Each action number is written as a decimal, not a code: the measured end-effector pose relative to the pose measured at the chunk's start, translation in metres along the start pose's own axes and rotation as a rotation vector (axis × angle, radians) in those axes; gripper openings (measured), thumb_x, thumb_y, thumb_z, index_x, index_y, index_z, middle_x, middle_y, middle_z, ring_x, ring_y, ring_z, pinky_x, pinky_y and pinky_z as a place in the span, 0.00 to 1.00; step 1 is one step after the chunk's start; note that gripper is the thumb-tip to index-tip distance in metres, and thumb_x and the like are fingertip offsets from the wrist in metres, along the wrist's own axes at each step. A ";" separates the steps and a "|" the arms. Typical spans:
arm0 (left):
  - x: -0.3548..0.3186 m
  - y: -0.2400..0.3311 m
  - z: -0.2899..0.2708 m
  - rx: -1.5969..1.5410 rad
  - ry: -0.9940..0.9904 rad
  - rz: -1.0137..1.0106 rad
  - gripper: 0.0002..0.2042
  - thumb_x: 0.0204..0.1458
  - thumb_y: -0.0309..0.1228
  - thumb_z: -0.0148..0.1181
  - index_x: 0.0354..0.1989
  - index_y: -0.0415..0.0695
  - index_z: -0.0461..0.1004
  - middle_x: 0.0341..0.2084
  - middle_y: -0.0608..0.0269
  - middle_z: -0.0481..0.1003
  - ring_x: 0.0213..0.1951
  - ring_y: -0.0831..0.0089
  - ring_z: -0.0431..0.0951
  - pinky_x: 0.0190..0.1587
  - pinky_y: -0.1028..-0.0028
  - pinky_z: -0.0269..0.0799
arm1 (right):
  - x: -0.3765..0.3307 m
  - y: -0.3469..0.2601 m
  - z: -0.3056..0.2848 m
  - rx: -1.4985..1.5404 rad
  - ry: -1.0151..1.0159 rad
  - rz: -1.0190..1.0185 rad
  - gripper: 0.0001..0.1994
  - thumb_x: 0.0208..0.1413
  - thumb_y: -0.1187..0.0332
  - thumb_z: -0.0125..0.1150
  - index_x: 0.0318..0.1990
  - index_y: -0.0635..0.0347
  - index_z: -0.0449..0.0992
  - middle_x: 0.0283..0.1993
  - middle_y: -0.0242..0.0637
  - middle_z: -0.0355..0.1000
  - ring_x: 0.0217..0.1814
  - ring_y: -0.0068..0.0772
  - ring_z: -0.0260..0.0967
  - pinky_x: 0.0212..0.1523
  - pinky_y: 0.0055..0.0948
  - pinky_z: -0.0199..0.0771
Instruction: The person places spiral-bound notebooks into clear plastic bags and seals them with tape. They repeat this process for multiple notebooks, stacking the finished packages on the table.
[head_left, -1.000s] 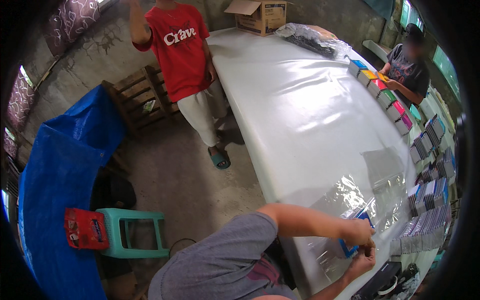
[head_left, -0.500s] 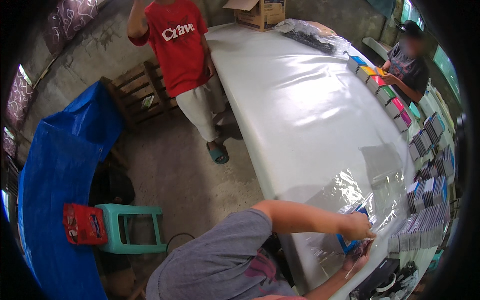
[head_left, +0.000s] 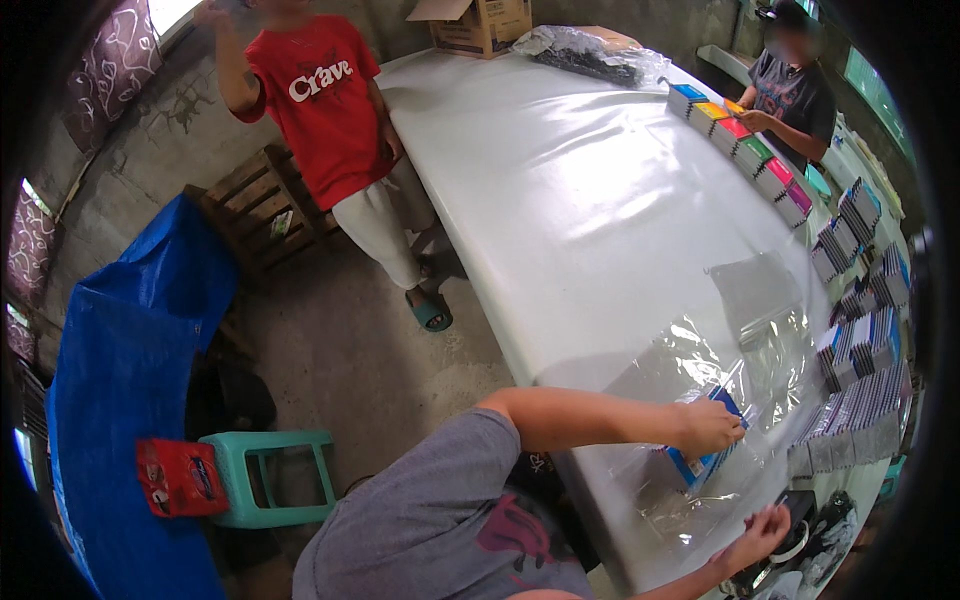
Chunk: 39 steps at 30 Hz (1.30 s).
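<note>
My left hand grips a small blue pack and holds it down on crinkled clear plastic film, which is spread over the near end of the long white table. My right hand is lower, at the near edge of the film. Its fingers are spread and nothing shows in them. It lies next to dark items at the table's corner. My grey-shirted shoulder fills the bottom of the view.
Rows of coloured and grey packs line the table's right side, where a person in a dark shirt works. Another person in a red shirt stands left of the table. A cardboard box, wooden crates, a blue tarp and a green stool stand around.
My right hand has let go of the blue pack and moved down to the film's near edge. My left hand stays on the pack.
</note>
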<state>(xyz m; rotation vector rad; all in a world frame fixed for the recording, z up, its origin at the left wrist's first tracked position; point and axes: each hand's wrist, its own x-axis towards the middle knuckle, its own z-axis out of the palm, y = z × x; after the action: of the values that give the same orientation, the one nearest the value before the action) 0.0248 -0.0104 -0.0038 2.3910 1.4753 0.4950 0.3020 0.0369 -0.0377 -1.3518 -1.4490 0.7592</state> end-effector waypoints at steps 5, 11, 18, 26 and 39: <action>-0.009 0.002 -0.009 -0.014 0.034 0.029 0.28 0.35 0.28 0.64 0.49 0.33 0.65 0.42 0.52 0.70 0.38 0.55 0.77 0.37 0.63 0.74 | 0.010 -0.055 0.090 0.312 -0.406 0.295 0.29 0.58 0.64 0.55 0.64 0.52 0.51 0.56 0.42 0.63 0.59 0.33 0.57 0.57 0.35 0.54; 0.002 0.001 -0.004 0.009 -0.021 0.015 0.27 0.32 0.29 0.67 0.45 0.35 0.66 0.42 0.53 0.70 0.39 0.55 0.77 0.38 0.62 0.74 | 0.099 0.013 0.131 0.513 -0.982 0.247 0.28 0.57 0.67 0.56 0.63 0.54 0.54 0.55 0.42 0.64 0.50 0.26 0.64 0.48 0.26 0.67; -0.002 0.001 -0.006 0.035 -0.029 -0.037 0.29 0.36 0.31 0.66 0.49 0.38 0.63 0.49 0.55 0.67 0.41 0.58 0.77 0.37 0.59 0.74 | 0.094 -0.068 0.108 0.150 -0.618 -0.065 0.32 0.44 0.82 0.58 0.61 0.53 0.61 0.59 0.32 0.62 0.38 0.17 0.64 0.33 0.12 0.63; -0.014 -0.004 -0.012 0.020 -0.138 -0.087 0.15 0.42 0.34 0.62 0.36 0.38 0.72 0.37 0.54 0.76 0.39 0.58 0.77 0.35 0.63 0.75 | 0.032 -0.110 0.090 -0.141 -1.273 -0.567 0.38 0.36 0.92 0.49 0.60 0.52 0.61 0.61 0.44 0.59 0.62 0.49 0.58 0.62 0.35 0.59; -0.033 -0.044 -0.004 -0.336 -0.061 -0.146 0.44 0.35 0.45 0.71 0.64 0.57 0.56 0.64 0.68 0.55 0.62 0.60 0.59 0.60 0.48 0.52 | 0.062 -0.078 0.111 -0.035 -1.268 -0.579 0.09 0.29 0.80 0.70 0.22 0.60 0.78 0.29 0.33 0.70 0.30 0.30 0.71 0.32 0.27 0.74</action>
<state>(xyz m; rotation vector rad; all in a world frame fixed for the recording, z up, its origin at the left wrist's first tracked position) -0.0256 -0.0201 -0.0234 2.0073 1.4014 0.5776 0.1767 0.1013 0.0116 -0.2748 -2.6450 1.2545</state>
